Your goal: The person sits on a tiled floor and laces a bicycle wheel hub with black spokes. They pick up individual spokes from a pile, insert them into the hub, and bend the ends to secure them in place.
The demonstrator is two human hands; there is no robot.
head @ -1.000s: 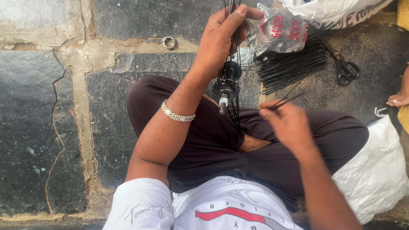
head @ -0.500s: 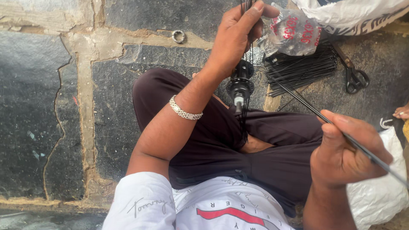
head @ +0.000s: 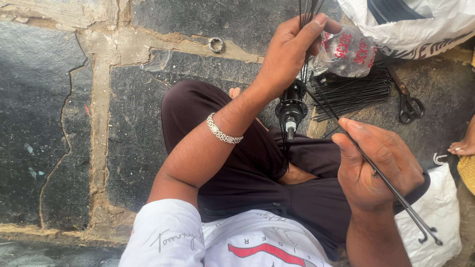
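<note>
Outdoor street-side bicycle repair spot. Work was done seated cross-legged on cracked stone paving point(head: 64, 123). Loose black spokes point(head: 354, 91), scissors point(head: 408, 104), small metal ring point(head: 215, 45), white sacks point(head: 435, 217) lay directly on ground; wheel hub point(head: 292, 106) was held over lap.

One head-worn camera, looking steeply down from just above the seated person's chest, close in on the lap, both raised hands and the stone floor point(head: 74, 123) beyond, with no second view to share any of it.
</note>
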